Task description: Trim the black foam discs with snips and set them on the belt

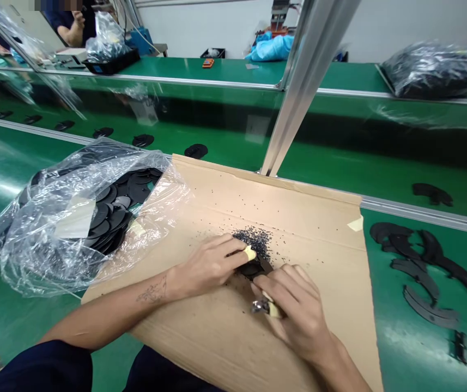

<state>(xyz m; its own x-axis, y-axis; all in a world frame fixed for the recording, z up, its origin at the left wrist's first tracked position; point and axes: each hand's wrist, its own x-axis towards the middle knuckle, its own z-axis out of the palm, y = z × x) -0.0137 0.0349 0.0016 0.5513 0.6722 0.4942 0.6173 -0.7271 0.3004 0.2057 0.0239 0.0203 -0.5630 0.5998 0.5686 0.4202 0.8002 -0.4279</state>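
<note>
Dark clothing (32, 370) lies nearest, and beyond it, on a cardboard sheet (298, 218), the left hand (208, 267) pinches a black piece (252, 268) firmly beside black crumbs (253, 239), while the right hand (298, 310) clenches a small metal tool (260, 306) close against it.

Live on the tabletop (16, 321): cardboard sheet (233, 218) | granules (253, 242) on it | to its left, plastic bag (24, 256) holding discs (108, 218) | to its right, cut pieces (415, 275) | behind it, metal rail (421, 216)

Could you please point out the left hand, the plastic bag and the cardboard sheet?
Left hand (206, 267), head view, back of hand.
Plastic bag (24, 256), head view, left side.
Cardboard sheet (323, 267), head view, bare right part.
</note>
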